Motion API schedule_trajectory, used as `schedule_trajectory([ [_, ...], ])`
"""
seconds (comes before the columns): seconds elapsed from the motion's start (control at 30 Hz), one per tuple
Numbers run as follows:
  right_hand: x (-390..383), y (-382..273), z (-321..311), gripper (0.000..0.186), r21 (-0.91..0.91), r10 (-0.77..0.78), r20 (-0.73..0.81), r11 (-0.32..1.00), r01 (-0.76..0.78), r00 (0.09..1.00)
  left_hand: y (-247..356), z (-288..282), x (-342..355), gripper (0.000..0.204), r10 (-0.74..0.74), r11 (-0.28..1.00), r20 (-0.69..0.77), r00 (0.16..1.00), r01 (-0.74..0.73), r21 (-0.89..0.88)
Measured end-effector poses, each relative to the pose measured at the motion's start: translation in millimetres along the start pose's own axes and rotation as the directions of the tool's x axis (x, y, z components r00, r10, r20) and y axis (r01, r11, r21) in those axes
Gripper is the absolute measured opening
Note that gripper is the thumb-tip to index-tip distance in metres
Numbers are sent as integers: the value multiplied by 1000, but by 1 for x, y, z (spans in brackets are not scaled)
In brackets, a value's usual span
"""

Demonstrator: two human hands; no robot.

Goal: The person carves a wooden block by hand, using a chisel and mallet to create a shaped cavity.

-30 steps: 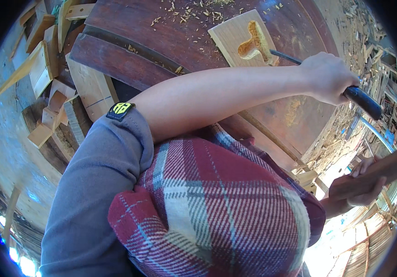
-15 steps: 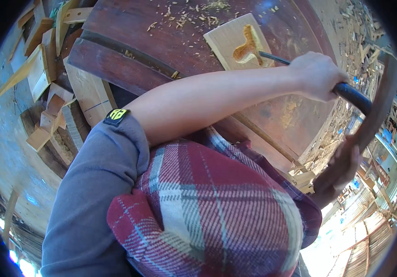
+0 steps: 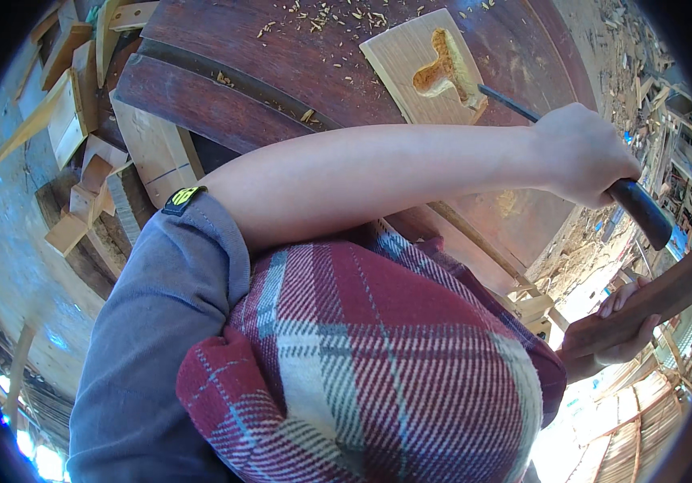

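My left arm reaches across to the right, and my left hand (image 3: 579,153) is wrapped round a chisel (image 3: 644,216) with a thick black handle. Its thin dark blade points to the upper left, with the tip at the right side of a pale wooden board (image 3: 394,60). A curved hollow (image 3: 441,68) is carved into that board. At the lower right, my right hand (image 3: 629,348) grips a long brown wooden mallet (image 3: 644,312); its far end runs out of sight at the picture's rim. The mallet and the chisel handle are apart.
The board lies on a dark red wooden bench (image 3: 282,60) scattered with wood chips (image 3: 338,16). A long groove crosses the bench top. Wood offcuts (image 3: 80,121) are piled at the left. Wood scraps (image 3: 644,56) lie on the ground at the right.
The mallet has swung away from the chisel's handle end, toward the lower right. My left hand has drawn the chisel back right and down, and its tip has left the middle of the hollow.
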State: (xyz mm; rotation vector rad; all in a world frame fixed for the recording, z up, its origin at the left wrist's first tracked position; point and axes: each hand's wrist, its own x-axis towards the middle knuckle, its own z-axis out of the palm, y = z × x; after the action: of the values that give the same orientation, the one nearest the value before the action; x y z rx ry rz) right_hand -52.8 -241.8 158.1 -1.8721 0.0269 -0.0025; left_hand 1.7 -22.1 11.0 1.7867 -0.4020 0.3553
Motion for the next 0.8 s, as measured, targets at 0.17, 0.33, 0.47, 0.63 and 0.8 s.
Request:
schedule_trajectory([
  [0.17, -5, 0, 12, 59, -24, -14, -11, 1000, 14, 1000, -7, 1, -4, 9, 4, 999, -25, 1000, -5, -31],
  [0.33, -3, -2, 2, 61, -89, 9, -32, 996, -12, 999, -9, 2, -5, 11, 12, 999, -76, 997, -15, -38],
  [0.47, -6, -3, 5, 63, -5, 21, -4, 1000, -21, 1000, -9, 4, -7, 12, 31, 999, -84, 996, -35, -41],
  [0.63, -10, -6, -3, 62, 19, 54, 131, 998, -57, 990, -9, 3, -9, 12, 69, 995, -84, 994, -75, -70],
  [0.8, 0, -4, -34, 60, 24, 72, 247, 996, -80, 966, -9, 4, -7, 12, 68, 995, -92, 993, -75, -72],
])
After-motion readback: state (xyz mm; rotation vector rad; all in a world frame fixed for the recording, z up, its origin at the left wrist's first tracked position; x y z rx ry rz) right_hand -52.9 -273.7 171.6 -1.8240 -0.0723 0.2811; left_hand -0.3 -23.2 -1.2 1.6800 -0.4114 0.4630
